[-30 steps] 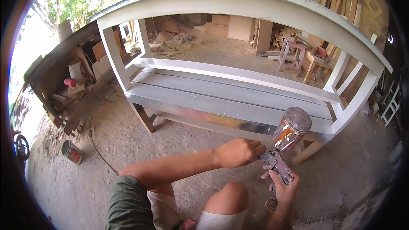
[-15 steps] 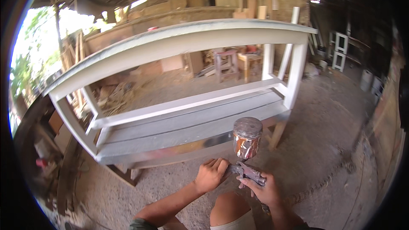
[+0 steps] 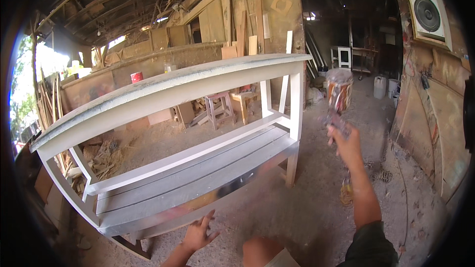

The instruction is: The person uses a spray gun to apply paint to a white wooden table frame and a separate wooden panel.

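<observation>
My right hand (image 3: pixel 349 144) is raised to the right, wrapped round the grip of a paint spray gun (image 3: pixel 337 122). The gun is slightly blurred, and its paint-streaked cup (image 3: pixel 340 91) sits upright on top. Low in front of me, my left hand (image 3: pixel 198 235) is open and empty, its fingers apart. Just beyond it stands a long wooden table (image 3: pixel 188 85) with a white painted frame and a grey slatted lower shelf (image 3: pixel 198 185). Smears of red, tan and black mark the shelf's front edge, close to my left fingertips.
A coiled hose (image 3: pixel 381 176) lies on the floor at right, below a wall-mounted speaker (image 3: pixel 426 13). Behind the table are a small stool (image 3: pixel 217 109), wood scraps and a red can (image 3: pixel 137 77). Plastic jugs (image 3: pixel 380 88) stand at the far right.
My left hand has come off the spray gun and dropped leftward, fingers spreading. My right hand has carried the gun up and to the right. The view has shifted rightward and up.
</observation>
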{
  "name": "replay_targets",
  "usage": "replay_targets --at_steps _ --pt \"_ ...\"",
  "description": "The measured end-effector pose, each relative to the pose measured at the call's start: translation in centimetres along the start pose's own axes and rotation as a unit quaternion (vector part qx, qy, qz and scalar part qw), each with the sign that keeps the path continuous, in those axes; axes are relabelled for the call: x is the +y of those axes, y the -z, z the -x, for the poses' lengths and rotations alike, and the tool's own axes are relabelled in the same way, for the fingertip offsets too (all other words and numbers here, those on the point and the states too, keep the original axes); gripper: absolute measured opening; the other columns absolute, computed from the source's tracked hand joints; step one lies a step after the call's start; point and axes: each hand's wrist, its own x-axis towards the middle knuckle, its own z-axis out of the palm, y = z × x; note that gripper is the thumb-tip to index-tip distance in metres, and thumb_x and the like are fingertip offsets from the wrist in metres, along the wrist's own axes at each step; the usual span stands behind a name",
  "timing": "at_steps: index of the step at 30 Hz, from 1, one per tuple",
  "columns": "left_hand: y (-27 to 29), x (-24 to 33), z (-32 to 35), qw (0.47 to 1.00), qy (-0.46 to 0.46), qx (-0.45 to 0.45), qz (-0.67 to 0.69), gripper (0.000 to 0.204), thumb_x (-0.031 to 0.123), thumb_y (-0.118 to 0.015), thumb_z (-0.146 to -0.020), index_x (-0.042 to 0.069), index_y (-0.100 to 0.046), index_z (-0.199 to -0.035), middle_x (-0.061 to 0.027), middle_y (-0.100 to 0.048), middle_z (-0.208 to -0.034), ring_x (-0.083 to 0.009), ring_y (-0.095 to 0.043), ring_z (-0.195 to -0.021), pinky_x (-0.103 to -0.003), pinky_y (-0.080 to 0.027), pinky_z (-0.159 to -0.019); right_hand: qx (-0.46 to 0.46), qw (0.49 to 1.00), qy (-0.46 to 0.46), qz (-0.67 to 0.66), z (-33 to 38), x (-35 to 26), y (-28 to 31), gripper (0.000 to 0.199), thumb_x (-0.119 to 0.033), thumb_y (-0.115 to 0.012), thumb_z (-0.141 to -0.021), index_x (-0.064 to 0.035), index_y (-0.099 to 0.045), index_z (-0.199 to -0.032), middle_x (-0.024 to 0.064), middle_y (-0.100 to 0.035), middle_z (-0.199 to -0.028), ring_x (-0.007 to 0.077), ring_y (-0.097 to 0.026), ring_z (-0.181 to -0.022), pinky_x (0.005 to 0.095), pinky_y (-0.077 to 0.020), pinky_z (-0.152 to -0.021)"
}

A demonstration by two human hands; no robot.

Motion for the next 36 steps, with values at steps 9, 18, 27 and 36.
replay_targets --at_steps 9,18,27,36 --pt "-9.7 -3.6 7.7 0.988 0.069 -0.114 0.080 0.083 0.047 -0.075 -0.092 0.011 -0.038 -0.158 -0.0130 -0.075 -0.113 -0.0327 -0.071 -0.078 -0.044 -0.058 -0.075 0.117 0.980 0.156 0.036 -12.4 -1.7 1.8 0.026 -0.031 -0.073 -0.097 -0.0057 -0.072 -0.102 -0.0014 -0.064 -0.074 0.0070 -0.058 -0.054 0.0252 -0.0377 -0.037" --pt "-13.2 -6.8 10.2 0.962 0.086 -0.260 0.013 0.089 0.055 -0.073 -0.092 0.014 -0.035 -0.161 -0.0182 -0.074 -0.112 -0.0356 -0.072 -0.101 -0.045 -0.057 -0.088 -0.033 0.987 0.117 -0.105 -8.4 -6.8 -0.8 0.031 -0.031 -0.073 -0.097 -0.0012 -0.069 -0.103 0.0040 -0.070 -0.080 0.0095 -0.062 -0.061 0.0261 -0.0402 -0.040" --pt "-14.1 -7.4 10.7 0.962 0.087 -0.260 0.007 0.091 0.060 -0.072 -0.090 0.013 -0.037 -0.160 -0.0180 -0.074 -0.109 -0.0363 -0.071 -0.100 -0.046 -0.057 -0.087 0.015 0.991 0.116 -0.072 -13.3 -2.8 0.7 0.028 -0.031 -0.073 -0.097 -0.0042 -0.068 -0.102 0.0028 -0.068 -0.078 0.0094 -0.061 -0.059 0.0259 -0.0396 -0.039" --pt "-13.7 -6.8 10.8 0.965 0.092 -0.247 0.008 0.091 0.062 -0.071 -0.090 0.012 -0.039 -0.159 -0.0184 -0.075 -0.109 -0.0369 -0.072 -0.099 -0.046 -0.057 -0.086 0.081 0.987 0.138 -0.018 -16.9 -0.7 1.0 0.030 -0.032 -0.076 -0.095 -0.0027 -0.070 -0.099 0.0018 -0.066 -0.075 0.0081 -0.059 -0.053 0.0264 -0.0383 -0.036"
